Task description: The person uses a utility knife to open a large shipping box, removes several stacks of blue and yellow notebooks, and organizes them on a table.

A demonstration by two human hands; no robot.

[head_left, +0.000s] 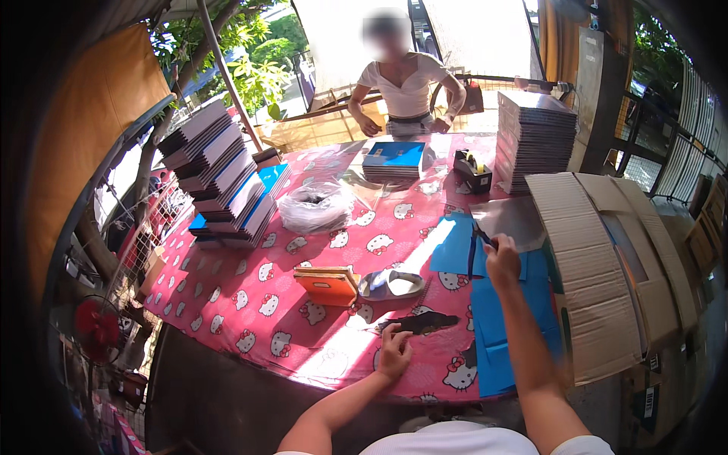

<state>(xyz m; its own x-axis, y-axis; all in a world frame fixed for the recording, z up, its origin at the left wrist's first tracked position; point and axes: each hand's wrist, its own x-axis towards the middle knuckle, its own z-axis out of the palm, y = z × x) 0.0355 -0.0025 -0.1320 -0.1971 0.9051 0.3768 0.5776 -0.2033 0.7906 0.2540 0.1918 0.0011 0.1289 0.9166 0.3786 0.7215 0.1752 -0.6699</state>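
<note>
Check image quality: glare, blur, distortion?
Head view: sun glare streaks the pink tablecloth; head view: white panels behind the co-worker wash out; head view: the co-worker's head is blurred; head view: fisheye bows the tablecloth's near edge, dark rim at the sides.

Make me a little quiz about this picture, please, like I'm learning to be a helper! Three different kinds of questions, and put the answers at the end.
1. Pick one: what colour are the flat sheets by the right hand?
A) red
B) blue
C) green

2. True or false: the clear plastic bag lies to the left of the black tape dispenser.

3. Fill in: the ____ hand is nearer the orange block.

Key:
1. B, blue.
2. True.
3. Left; the left hand is closer to the block than the right one.
</note>
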